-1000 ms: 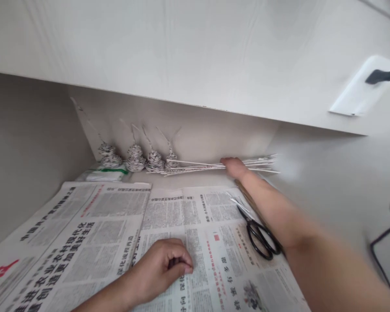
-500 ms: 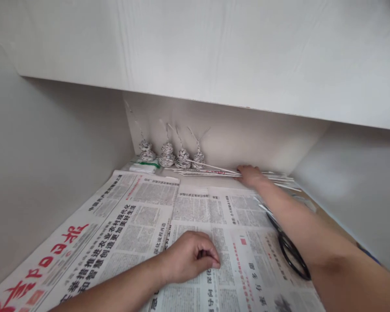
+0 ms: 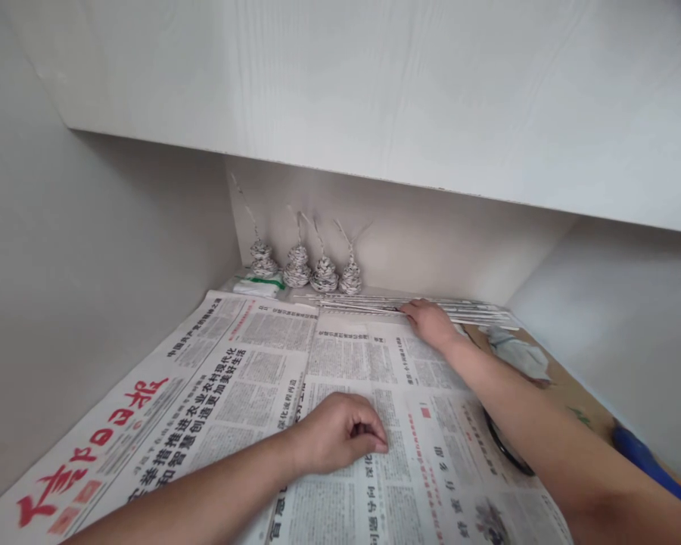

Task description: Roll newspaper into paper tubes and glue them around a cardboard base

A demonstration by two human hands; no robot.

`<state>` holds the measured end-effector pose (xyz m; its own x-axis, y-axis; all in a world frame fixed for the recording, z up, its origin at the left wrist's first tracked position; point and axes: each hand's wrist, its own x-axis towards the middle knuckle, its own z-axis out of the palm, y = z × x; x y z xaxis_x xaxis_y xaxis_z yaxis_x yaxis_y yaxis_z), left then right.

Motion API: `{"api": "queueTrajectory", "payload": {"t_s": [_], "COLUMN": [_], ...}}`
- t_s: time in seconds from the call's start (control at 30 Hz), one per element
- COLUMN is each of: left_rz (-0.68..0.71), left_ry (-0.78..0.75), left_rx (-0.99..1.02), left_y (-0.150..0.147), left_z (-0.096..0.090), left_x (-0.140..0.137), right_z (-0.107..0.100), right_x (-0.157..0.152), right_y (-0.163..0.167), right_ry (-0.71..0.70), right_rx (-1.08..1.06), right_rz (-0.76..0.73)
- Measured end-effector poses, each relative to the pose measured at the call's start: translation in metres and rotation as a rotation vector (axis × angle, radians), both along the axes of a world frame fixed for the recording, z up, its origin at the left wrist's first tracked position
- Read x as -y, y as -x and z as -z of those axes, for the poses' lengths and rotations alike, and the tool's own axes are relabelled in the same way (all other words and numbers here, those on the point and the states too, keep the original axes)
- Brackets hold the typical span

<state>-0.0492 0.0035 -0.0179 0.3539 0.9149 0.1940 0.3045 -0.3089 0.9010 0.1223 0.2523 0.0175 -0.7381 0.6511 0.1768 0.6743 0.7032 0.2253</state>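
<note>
At the back of the newspaper (image 3: 340, 363), several thin rolled paper sticks (image 3: 477, 312) lie side by side in a loose bundle. My right hand (image 3: 431, 324) reaches over to them, its fingers bent down onto the bundle near its middle. My left hand (image 3: 343, 433) rests on the newspaper nearer to me, fingers curled in and thumb meeting the fingertips; nothing shows between them. Black-handled scissors (image 3: 508, 446) lie on the newspaper, mostly hidden under my right forearm.
Several gourd-shaped woven paper figures (image 3: 324, 274) with twisted tops stand along the back wall. A white packet with a green strip (image 3: 258, 284) lies by the leftmost one. At right are a greyish crumpled piece (image 3: 516, 354) and a blue object (image 3: 641, 454). A white panel (image 3: 340, 91) overhangs the back.
One stick that slanted up from my right hand now lies down with the others. My right hand has shifted slightly left and nearer. My left hand keeps its curled pose.
</note>
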Motion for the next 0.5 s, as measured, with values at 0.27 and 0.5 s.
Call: {"api": "queueTrajectory", "payload": {"t_s": [0.27, 0.5], "left_rz": [0.004, -0.006], "left_ry": [-0.024, 0.039], "left_rx": [-0.009, 0.013], "left_y": [0.001, 0.000], "left_z": [-0.002, 0.002], "left_x": [0.000, 0.000], "right_z": [-0.001, -0.002], "right_x": [0.001, -0.025], "right_y": [0.029, 0.058], "right_ry": [0.026, 0.034], "right_rx": [-0.072, -0.028], "right_rz": [-0.024, 0.089]}}
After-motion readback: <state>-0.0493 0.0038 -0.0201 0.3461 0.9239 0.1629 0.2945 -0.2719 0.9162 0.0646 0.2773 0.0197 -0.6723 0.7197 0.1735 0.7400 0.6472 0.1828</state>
